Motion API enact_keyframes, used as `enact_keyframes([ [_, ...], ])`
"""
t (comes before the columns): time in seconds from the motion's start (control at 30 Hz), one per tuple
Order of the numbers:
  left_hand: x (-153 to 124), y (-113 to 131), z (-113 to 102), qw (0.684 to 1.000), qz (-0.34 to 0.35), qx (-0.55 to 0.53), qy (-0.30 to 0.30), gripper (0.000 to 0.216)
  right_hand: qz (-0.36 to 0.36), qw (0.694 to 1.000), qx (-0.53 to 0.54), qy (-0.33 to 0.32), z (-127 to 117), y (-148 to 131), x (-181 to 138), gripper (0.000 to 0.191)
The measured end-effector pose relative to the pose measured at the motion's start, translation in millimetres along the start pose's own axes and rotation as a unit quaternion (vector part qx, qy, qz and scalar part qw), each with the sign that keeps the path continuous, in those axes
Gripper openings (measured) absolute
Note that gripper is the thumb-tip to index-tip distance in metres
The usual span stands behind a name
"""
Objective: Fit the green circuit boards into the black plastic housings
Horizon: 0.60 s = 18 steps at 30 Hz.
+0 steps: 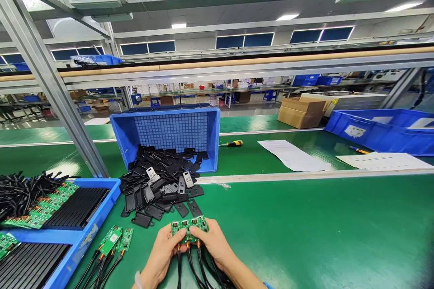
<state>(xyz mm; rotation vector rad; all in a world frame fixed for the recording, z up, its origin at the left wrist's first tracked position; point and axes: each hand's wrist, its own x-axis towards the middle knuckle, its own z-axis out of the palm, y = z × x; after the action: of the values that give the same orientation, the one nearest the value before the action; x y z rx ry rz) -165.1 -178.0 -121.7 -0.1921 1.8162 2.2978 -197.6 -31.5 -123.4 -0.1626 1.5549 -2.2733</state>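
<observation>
Both my hands grip a green circuit board panel [189, 223] over the green bench. It carries several small dark displays along its far edge, and black cables [190, 264] hang from its near edge. My left hand [163, 248] pinches the left part, thumb on top. On the right part, my right hand [215, 244] holds it the same way; the fingers underneath are mostly hidden. To the left lie loose green circuit boards [113, 240] with black cables. Beyond my hands, black plastic covers [159, 189] spill out of a tipped blue crate [215, 140].
A blue tray [84, 239] at the left holds boards, cables and black slotted strips. A yellow-black screwdriver [234, 143], a paper sheet [293, 156], a cardboard box [300, 113] and a blue bin [379, 133] lie farther back. A metal post [57, 81] rises at the left.
</observation>
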Motion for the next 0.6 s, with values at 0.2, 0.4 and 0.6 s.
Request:
enact_keyframes([
  [0.2, 5, -13, -1, 0.995, 0.068, 0.073, 0.014, 0.061, -0.028, 0.997, -0.064, 0.042, 1, 9, 1, 0.066],
  [0.4, 8, -26, 0, 0.989, 0.092, 0.098, 0.054, 0.067, -0.092, 0.982, -0.153, 0.069, -2, 22, 1, 0.058],
  [0.6, 6, -25, -1, 0.964, 0.133, 0.201, 0.113, 0.059, -0.132, 0.955, -0.241, 0.111, 2, 21, -2, 0.05],
])
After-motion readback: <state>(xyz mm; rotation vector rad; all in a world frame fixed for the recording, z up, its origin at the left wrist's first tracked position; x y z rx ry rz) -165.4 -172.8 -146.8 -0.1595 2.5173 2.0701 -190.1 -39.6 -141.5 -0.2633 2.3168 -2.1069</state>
